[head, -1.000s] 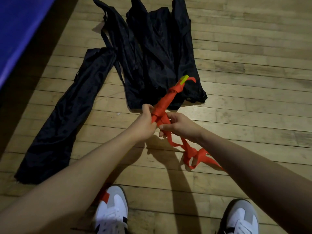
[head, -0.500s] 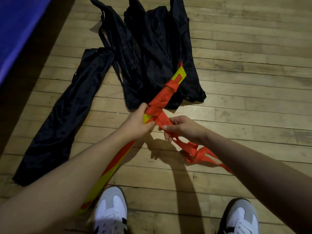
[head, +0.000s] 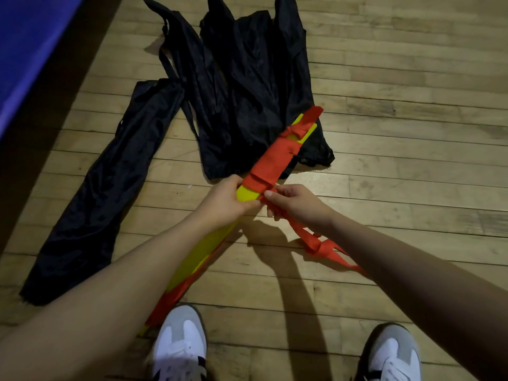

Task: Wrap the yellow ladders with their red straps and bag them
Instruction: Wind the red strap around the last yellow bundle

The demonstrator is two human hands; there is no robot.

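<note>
A bundle of flat yellow ladder rungs slants from my left shoe up toward the black bags. Its upper half is wound in red strap, with a knot near the far tip. My left hand grips the bundle just below the wrapped part. My right hand pinches the loose red strap right beside the bundle. The strap's free tail trails under my right forearm onto the floor. More red strap runs along the lower yellow part under my left arm.
Several empty black fabric bags lie spread on the wooden floor beyond the bundle; one long bag stretches to the left. A blue mat fills the upper left corner. My two white and grey shoes stand at the bottom.
The bundle has turned so its flat yellow face shows and its lower end appears under my left arm. My right hand carried the strap up against the bundle, adding another wind.
</note>
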